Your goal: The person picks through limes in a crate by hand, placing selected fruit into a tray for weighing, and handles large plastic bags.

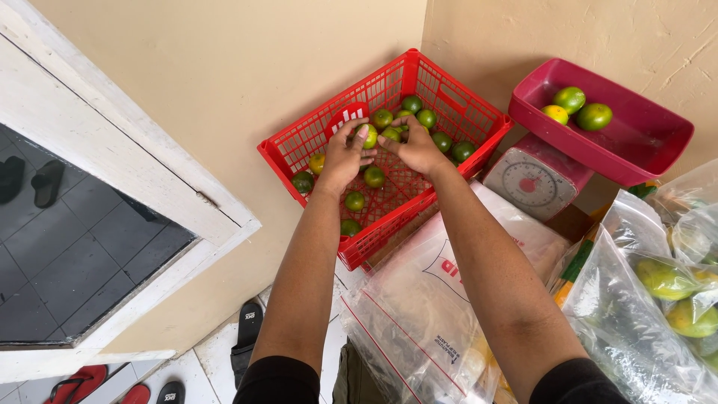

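Fingers of left hand (345,155) pinch a green citrus fruit (369,135); right hand (417,147) cups more in the red crate (299,146).

Bright, even daylight; shadows are soft and faint. Glare streaks the clear plastic bags (636,314). Focus is sharp, with wide-angle stretching at the edges.
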